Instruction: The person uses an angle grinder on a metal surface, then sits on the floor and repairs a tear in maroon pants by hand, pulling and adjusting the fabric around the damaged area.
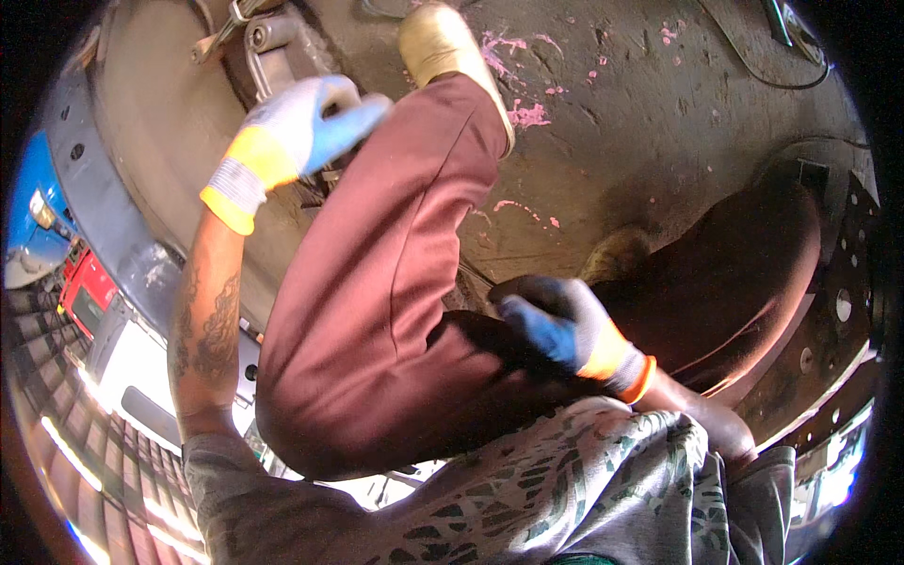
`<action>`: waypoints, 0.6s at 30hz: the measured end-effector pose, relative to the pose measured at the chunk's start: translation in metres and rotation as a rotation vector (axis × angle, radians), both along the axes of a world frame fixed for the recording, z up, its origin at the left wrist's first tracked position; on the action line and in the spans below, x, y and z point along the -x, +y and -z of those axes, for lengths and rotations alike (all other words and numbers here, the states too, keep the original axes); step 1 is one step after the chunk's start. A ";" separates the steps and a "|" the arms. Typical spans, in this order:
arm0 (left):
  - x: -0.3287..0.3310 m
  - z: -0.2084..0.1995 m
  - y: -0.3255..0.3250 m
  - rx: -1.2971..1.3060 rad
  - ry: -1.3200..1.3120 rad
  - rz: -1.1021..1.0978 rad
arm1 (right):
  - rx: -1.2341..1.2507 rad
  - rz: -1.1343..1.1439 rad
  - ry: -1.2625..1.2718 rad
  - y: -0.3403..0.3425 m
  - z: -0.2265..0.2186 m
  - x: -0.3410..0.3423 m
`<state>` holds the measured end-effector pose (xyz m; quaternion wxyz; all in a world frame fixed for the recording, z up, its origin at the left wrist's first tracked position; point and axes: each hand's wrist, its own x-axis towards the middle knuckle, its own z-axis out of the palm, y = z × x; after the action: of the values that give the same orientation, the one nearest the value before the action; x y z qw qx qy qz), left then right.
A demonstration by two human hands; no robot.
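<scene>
My left hand point(303, 130), in a grey and blue work glove with an orange cuff, hovers beside my bent left shin. Its thumb and fingers are apart with nothing visible between them, and the fingertips are blurred. Near it are metal parts point(266, 38) with a round eye-shaped end. My right hand point(562, 325), in a matching glove, is over my lap near the right thigh. Its fingers are loosely bent and apart from the thumb, partly in shadow; no object shows in them.
I sit with knees bent on a worn dark surface point(574, 141) splashed with pink paint. At upper right lies a thin dark cable point(753, 77). A metal edge with round holes point(841, 303) borders the right side. Vehicles, one a red truck cab point(89, 290), stand beyond the left rim.
</scene>
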<state>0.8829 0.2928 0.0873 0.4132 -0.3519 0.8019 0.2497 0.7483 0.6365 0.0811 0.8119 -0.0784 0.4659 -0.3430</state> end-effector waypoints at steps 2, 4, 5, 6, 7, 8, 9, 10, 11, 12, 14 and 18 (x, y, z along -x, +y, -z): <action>0.007 -0.018 0.026 -0.103 -0.179 0.119 | 0.076 -0.059 0.190 -0.003 0.006 0.026; 0.007 -0.035 0.048 -0.147 -0.123 0.264 | 0.116 -0.016 0.340 -0.012 0.016 0.065; 0.002 -0.031 0.046 -0.189 -0.033 0.197 | 0.011 0.264 0.518 -0.008 0.017 0.073; -0.007 -0.030 0.040 -0.136 -0.011 0.203 | 0.022 0.267 0.457 -0.018 0.028 0.107; -0.013 -0.029 0.028 -0.079 0.013 0.225 | 0.117 0.485 0.559 -0.023 0.032 0.125; -0.020 -0.033 0.016 -0.023 0.025 0.238 | 0.115 0.745 0.275 -0.020 0.044 0.151; -0.021 -0.038 0.002 0.035 -0.011 0.228 | 0.107 0.999 -0.009 -0.017 0.053 0.178; -0.029 -0.045 -0.010 0.098 -0.072 0.203 | 0.263 1.004 -0.271 -0.014 0.067 0.205; -0.034 -0.038 -0.013 0.083 -0.021 0.130 | 0.221 1.108 -0.434 -0.008 0.058 0.221; -0.037 -0.030 -0.010 0.102 -0.010 0.149 | 0.224 1.116 -0.495 -0.002 0.055 0.228; -0.042 -0.047 0.004 0.209 -0.049 0.184 | 0.299 1.011 -0.612 -0.004 0.077 0.227; -0.035 -0.061 0.015 0.196 -0.118 0.022 | 0.259 1.022 -0.788 0.003 0.096 0.239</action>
<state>0.9184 0.3082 0.1479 0.4259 -0.3958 0.8007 0.1445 0.5093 0.6394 -0.0145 0.6406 0.1870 0.0671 -0.7417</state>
